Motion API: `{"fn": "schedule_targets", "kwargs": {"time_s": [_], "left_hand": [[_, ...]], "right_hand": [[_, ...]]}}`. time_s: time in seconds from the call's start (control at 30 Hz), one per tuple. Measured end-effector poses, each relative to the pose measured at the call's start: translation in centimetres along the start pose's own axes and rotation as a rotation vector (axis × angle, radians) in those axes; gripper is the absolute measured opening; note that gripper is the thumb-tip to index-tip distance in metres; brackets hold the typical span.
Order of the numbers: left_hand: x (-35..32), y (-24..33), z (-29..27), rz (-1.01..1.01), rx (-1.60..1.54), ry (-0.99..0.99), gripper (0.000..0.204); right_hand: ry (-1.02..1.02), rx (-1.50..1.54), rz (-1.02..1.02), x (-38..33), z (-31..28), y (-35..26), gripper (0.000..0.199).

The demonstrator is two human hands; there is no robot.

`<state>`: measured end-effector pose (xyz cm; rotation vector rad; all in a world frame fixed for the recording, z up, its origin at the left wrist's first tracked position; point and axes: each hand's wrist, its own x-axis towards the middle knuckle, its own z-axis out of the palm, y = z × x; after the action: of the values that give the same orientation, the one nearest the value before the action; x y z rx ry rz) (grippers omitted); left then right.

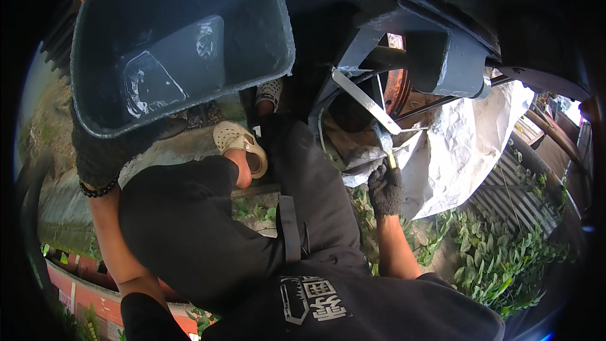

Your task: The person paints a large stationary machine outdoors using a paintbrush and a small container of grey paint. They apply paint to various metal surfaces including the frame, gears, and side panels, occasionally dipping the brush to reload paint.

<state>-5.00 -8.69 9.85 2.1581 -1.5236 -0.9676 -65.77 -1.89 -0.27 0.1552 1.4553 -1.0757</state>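
My left hand [117, 148], in a black glove, is closed on the near side of a dark grey plastic tub [95, 38]. The tub is tilted toward me, and shiny dark liquid, like paint, coats its inside. In a dark knitted glove, my right hand [386, 189] grips a paintbrush [391, 160] with a yellowish handle. Its bristle end points up at a light grey metal bar [366, 101], close to the bar's lower end; whether they touch I cannot tell. Beyond the bar is a dark grey metal frame [372, 22] with a curved plate [464, 66].
A crumpled white sheet [464, 151] hangs under the frame, with a rusty orange wheel-like part [396, 88] behind. Green plants [499, 259] and a corrugated panel [511, 196] lie at right. My beige clog [240, 142] rests near a concrete ledge [66, 199].
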Motion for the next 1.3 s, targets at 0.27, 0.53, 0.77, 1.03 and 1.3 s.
{"fn": "schedule_targets", "kwargs": {"time_s": [0.27, 0.53, 0.77, 1.03, 1.3], "left_hand": [[0.3, 0.8, -0.2, 0.062, 0.039, -0.007, 0.082], [-1.3, -0.2, -0.8, 0.065, 0.045, 0.067, 0.085], [-2.4, -0.3, -0.9, 0.056, 0.044, 0.094, 0.086], [-2.0, -0.8, 0.3, 0.078, 0.026, 0.094, 0.088], [-1.8, -1.0, 0.6, 0.081, 0.018, 0.093, 0.090]], "right_hand": [[0.167, -0.401, -0.057, -6.4, 2.1, -2.3, 0.036], [-0.756, -2.021, -1.005, -7.8, 16.2, -5.4, 0.034], [-1.159, -2.427, -0.746, -3.5, 20.4, -0.7, 0.020], [-1.245, -2.474, -0.852, 1.3, 18.9, 1.4, 0.015], [-1.236, -2.287, -0.769, -3.3, 16.6, 2.2, 0.018]]}}
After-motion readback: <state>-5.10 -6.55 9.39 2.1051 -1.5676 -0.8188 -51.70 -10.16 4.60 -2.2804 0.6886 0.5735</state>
